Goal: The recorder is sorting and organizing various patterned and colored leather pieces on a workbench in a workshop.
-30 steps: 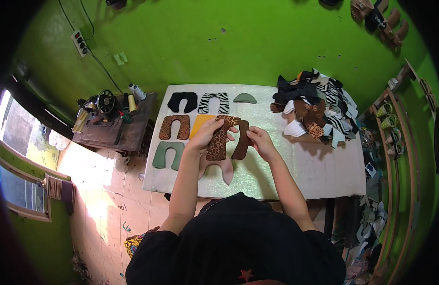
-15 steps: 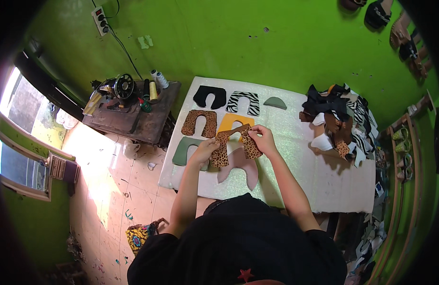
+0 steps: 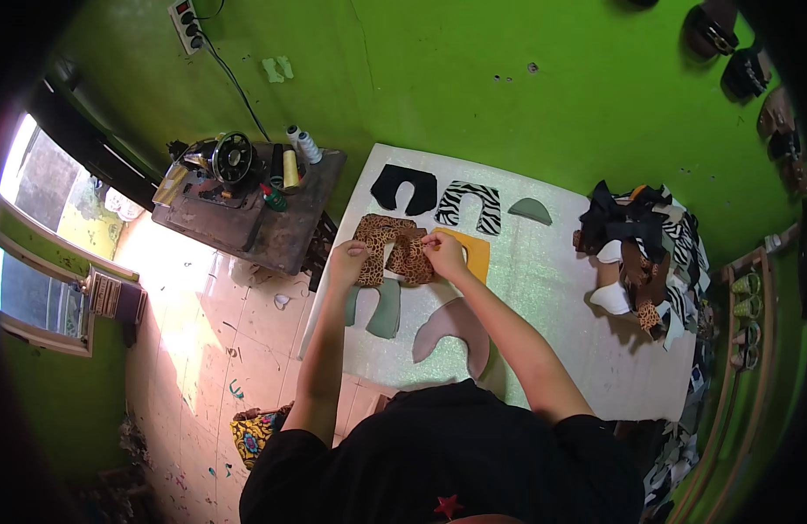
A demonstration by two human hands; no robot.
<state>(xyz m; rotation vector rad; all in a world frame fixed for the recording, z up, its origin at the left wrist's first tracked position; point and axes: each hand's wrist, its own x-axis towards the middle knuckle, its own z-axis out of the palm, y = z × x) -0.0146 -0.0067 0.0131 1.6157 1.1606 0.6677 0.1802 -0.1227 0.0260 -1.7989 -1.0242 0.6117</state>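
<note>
Both my hands hold a leopard-print cut piece [image 3: 412, 262] shaped like an arch. My left hand [image 3: 351, 256] pinches its left side and my right hand [image 3: 444, 252] pinches its right side. It lies over a similar leopard-print piece [image 3: 374, 225] on the table and partly hides it. Beyond are a black arch-shaped piece [image 3: 385, 193] and a zebra-print one [image 3: 449, 203]. My right hand partly covers a yellow piece [image 3: 478, 254]. Nearer me lie a grey-green piece [image 3: 386, 313] and a dusty-pink curved piece [image 3: 427, 337].
The pieces lie on a white-covered table [image 3: 561, 349]. A grey-green half-moon piece [image 3: 532, 210] rests near its far edge, and a heap of scraps [image 3: 635, 253] at its right. Left stands a sewing machine [image 3: 224, 159] beside thread cones [image 3: 308, 148]. Sandals [image 3: 746, 297] hang on a right-hand rack.
Both hands have carried the leopard-print piece left, from over the yellow and pink pieces to over the other leopard-print piece. The pink and grey-green pieces show more. The view has shifted slightly.
</note>
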